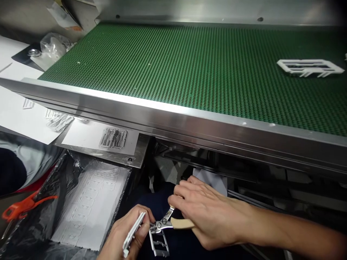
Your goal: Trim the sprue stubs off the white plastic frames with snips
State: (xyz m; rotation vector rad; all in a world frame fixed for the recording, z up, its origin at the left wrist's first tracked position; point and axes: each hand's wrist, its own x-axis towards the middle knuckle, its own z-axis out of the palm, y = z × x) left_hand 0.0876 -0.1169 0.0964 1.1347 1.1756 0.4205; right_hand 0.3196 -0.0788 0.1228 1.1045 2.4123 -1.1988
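Left hand [121,231] grips white parts [133,234] (at least two), right hand [210,213] one plier tool [164,222]

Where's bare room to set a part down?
Green belt, left of the white frame, between rear wall and front rail: open, bar small specks. Crowded: between left hand and right hand, with cutters and white pieces.

frame [152,244]: white, slim bars with gaps between, hanging beside left hand [120,231] | pliers [179,223]: metal, tan grips, handles spread, in right hand [210,213], jaws at frame's upper end | pieces [133,232]: white, stacked, edge-on, tilted, pinched in left hand
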